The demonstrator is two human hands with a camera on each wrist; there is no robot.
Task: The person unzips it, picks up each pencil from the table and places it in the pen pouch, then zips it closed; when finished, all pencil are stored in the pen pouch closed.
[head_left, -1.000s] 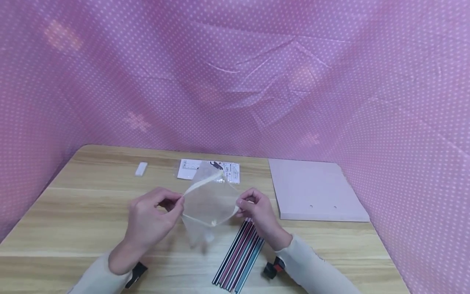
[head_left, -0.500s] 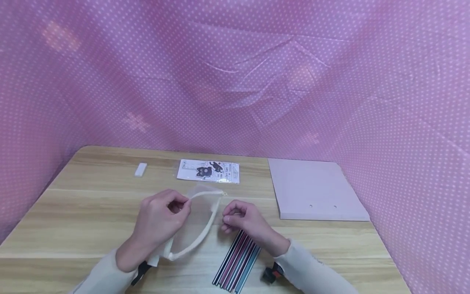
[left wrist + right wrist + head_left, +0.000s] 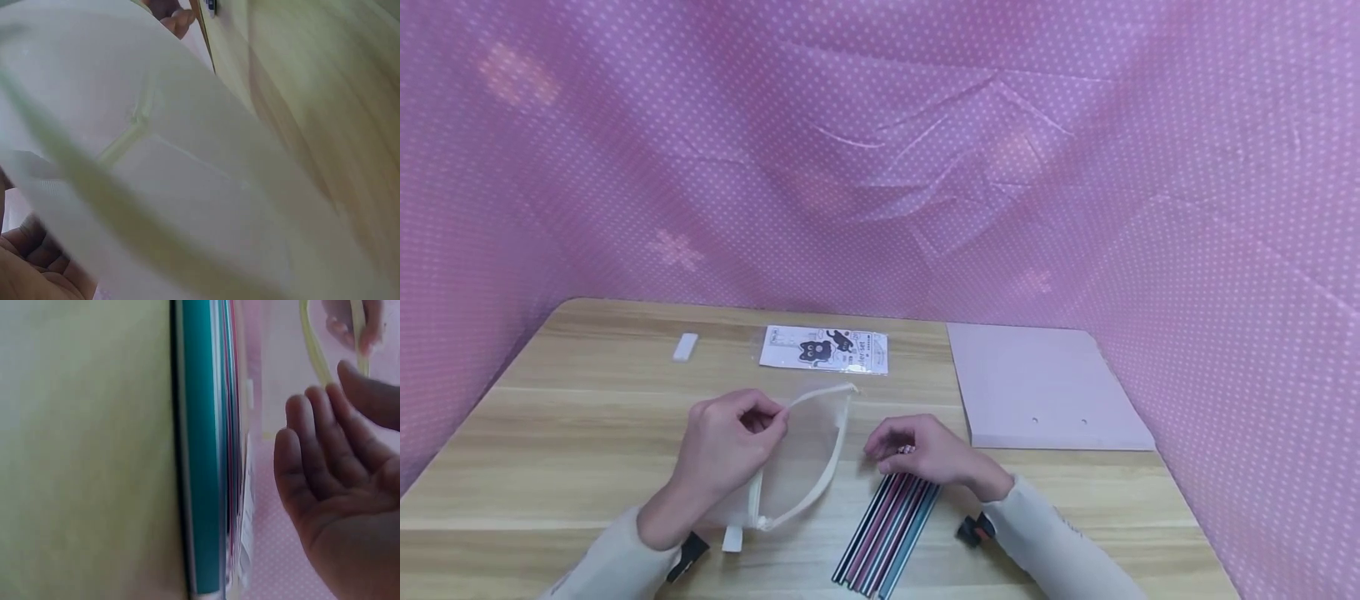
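Note:
My left hand (image 3: 730,442) pinches the edge of a translucent zip pouch (image 3: 805,458) between thumb and fingers. The pouch's cream zipper gapes in the head view, and its pale mesh-like wall (image 3: 206,169) fills most of the left wrist view. To the right, several pencils (image 3: 887,533) in dark, red and teal lie side by side on the table. Over their far ends hovers my right hand (image 3: 928,450), fingers relaxed and bent, holding nothing. The right wrist view shows its bare palm (image 3: 350,512) beside the teal pencil (image 3: 201,456).
A packaged ruler set (image 3: 823,350) with black cat drawings lies toward the back of the wooden table (image 3: 587,433). Left of it is a white eraser (image 3: 685,347). A pale lilac folder (image 3: 1045,383) covers the right rear. Pink dotted cloth (image 3: 880,167) surrounds the table.
My right hand has let go of the pouch and moved over to the pencils. The pouch has swung down and left, still pinched in my left hand.

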